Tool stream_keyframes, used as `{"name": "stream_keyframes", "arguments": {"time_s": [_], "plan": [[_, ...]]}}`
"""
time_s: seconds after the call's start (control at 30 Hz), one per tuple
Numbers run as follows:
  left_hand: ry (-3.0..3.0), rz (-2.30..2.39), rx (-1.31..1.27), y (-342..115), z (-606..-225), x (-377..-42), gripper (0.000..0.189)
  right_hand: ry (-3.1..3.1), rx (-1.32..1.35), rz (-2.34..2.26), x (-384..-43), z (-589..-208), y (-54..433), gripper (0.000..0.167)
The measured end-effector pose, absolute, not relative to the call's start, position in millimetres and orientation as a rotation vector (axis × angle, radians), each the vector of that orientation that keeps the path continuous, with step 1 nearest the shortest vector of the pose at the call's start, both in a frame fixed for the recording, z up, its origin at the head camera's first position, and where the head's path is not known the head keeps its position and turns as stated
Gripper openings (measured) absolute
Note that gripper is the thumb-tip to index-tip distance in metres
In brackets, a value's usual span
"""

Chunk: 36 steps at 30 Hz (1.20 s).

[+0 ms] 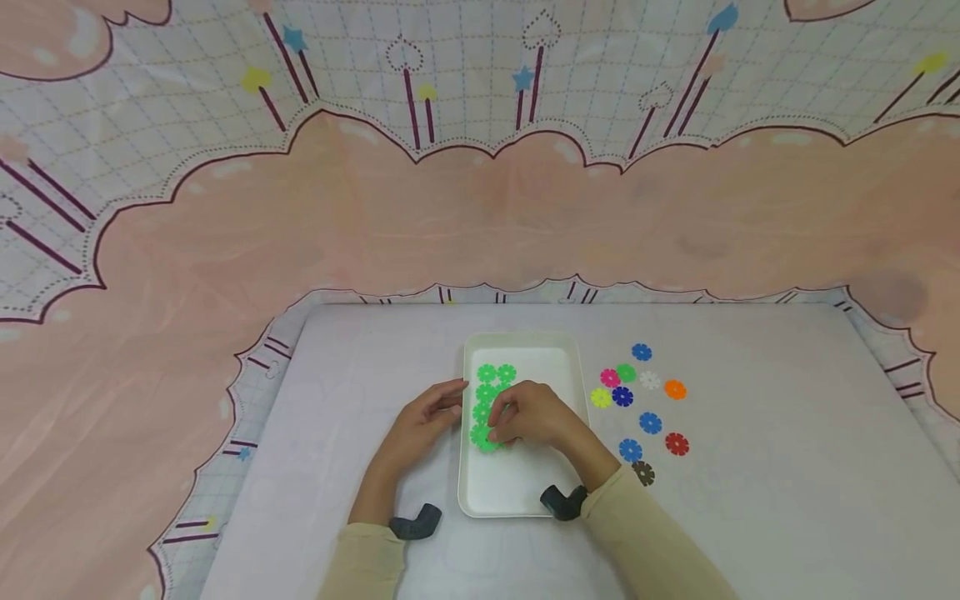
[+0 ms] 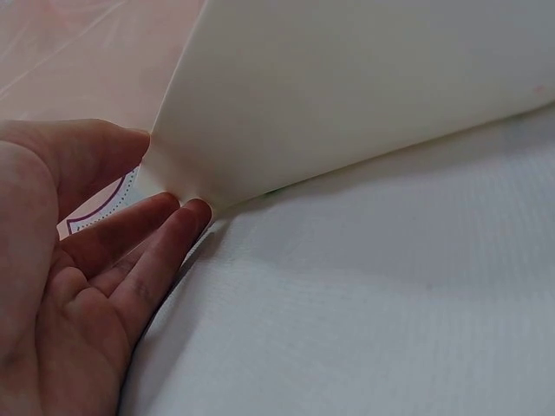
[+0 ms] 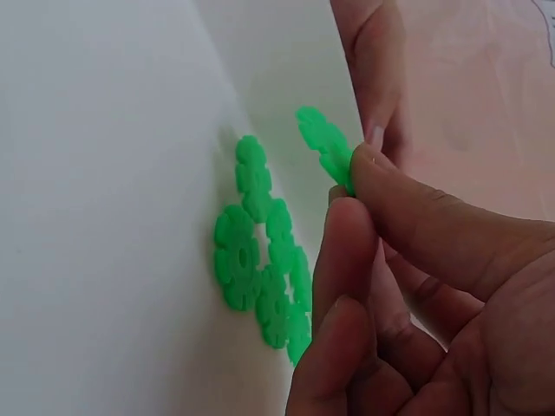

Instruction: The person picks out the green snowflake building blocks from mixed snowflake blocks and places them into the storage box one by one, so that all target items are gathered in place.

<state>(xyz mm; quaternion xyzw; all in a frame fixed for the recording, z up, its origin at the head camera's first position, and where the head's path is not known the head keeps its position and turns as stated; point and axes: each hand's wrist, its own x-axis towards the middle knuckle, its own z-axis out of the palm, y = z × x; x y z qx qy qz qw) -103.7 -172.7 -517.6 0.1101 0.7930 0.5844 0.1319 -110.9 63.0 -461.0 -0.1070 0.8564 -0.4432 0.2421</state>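
Note:
A white rectangular tray (image 1: 517, 490) lies on the table with several green notched, flower-shaped plastic discs (image 1: 487, 373) in two columns along its left side. Above them, my right hand (image 1: 536, 414) pinches one more green disc (image 3: 323, 143) between thumb and index finger. In the right wrist view this disc is tilted and held apart from the green discs (image 3: 236, 257) lying on the tray floor. My left hand (image 1: 418, 423) rests at the tray's left edge. Its thumb and fingertips (image 2: 198, 211) touch the outer wall of the tray (image 2: 286, 104), with the fingers mostly straight.
To the right of the tray lie several loose discs: blue (image 1: 641, 352), orange (image 1: 675, 390), red (image 1: 677, 443), pink (image 1: 610, 378), yellow (image 1: 601, 397), white (image 1: 650, 380), green (image 1: 626, 372) and dark brown (image 1: 642, 473). A white cloth (image 1: 360, 358) covers the table; a patterned curtain (image 1: 480, 217) hangs behind.

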Motion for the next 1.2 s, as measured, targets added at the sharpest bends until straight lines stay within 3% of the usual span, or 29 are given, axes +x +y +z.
{"name": "stream_keyframes", "arguments": {"time_s": [0.37, 1.2], "plan": [[2.287, 1.698, 0.299, -173, -520, -103, 0.041, 2.391, -0.389, -1.082, -117, -472, 53, 0.010], [2.302, 1.703, 0.330, -174, -519, -104, 0.040, 2.522, -0.300, -0.778, -115, -475, 38, 0.016]]}}
